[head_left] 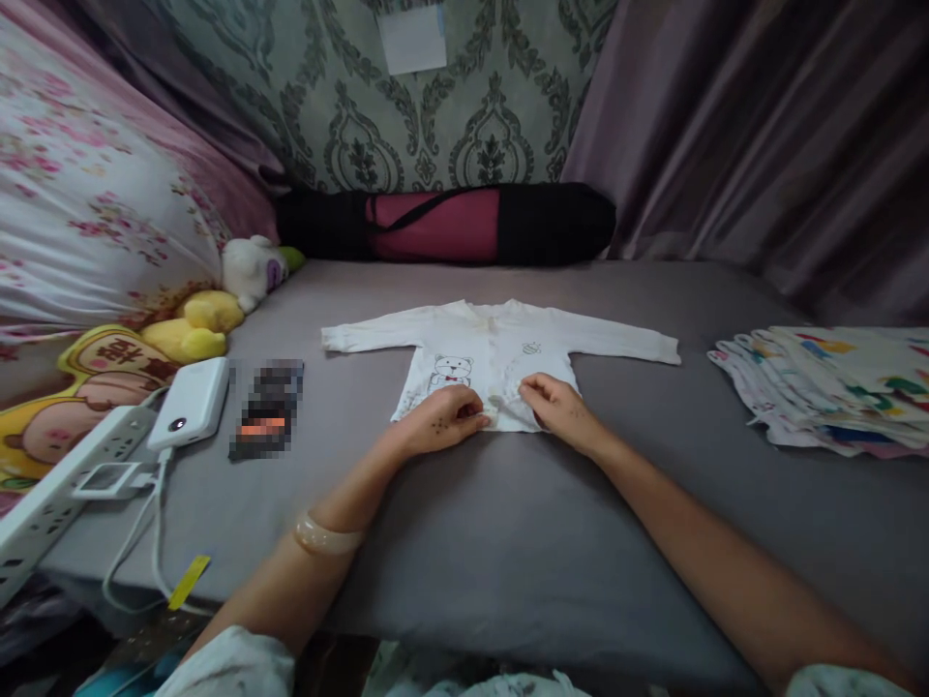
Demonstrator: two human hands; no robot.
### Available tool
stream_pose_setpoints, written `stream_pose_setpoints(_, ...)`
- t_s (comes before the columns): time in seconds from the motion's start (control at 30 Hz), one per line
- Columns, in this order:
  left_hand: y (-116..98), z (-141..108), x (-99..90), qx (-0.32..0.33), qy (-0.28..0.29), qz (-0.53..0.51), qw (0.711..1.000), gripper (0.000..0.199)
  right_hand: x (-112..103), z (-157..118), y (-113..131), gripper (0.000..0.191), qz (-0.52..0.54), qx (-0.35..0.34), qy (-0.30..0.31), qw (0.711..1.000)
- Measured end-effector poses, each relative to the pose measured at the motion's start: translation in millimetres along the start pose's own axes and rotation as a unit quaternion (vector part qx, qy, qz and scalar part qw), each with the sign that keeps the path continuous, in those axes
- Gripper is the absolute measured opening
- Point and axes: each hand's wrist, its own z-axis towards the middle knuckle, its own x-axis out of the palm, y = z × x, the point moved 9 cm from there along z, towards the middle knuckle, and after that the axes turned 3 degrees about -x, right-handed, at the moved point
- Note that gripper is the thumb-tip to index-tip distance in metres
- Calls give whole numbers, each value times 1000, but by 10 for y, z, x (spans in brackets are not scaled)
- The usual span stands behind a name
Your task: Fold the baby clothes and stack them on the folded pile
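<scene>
A small white long-sleeved shirt [475, 339] lies flat on the grey bed surface [450, 523], its sleeves spread to both sides. It has a bear print on the left and a small drawing on the right. At the lower middle edge, my left hand [446, 419] has its fingers closed on the shirt near the front opening. My right hand [555, 402] pinches the cloth a little right of the opening, thumb and forefinger together. A gap of shirt front lies between the two hands.
A stack of folded clothes [834, 387] sits at the right. On the left are a power bank [189, 402], a power strip [69, 484], cables, a pixelated dark object [268, 409] and plush toys [195, 324]. A long black and red bag [442, 225] lies along the back.
</scene>
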Motion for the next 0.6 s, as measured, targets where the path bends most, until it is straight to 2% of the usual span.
stream_pose_setpoints(0.1, -26, -5, -55, -6, -33, -8, 999, 29, -21, 35, -160, 32, 81, 69, -9, 994)
stream_pose_setpoints(0.2, -64, -14, -103, -5, -63, -19, 998, 30, -67, 29, -121, 34, 78, 72, -19, 994)
stream_pose_setpoints(0.27, -131, -29, -87, 20, -63, -10, 998, 30, -91, 19, -12, 34, 63, 34, -28, 997)
stream_pose_setpoints(0.37, -246, -70, 10, 70, -35, 22, 997, 28, -54, -18, 173, 28, 32, -47, -26, 998)
stream_pose_setpoints(0.47, -290, -110, 83, 84, -8, 42, 996, 22, 88, -103, 316, 20, -26, -108, 18, 994)
stream_pose_setpoints(0.53, -252, -115, 33, 57, -30, 48, 997, 20, 211, -200, 455, 19, -78, -163, 74, 981)
stream_pose_setpoints(0.6, -187, -108, -94, 19, -91, 50, 994, 19, 295, -308, 602, 21, -125, -214, 125, 961)
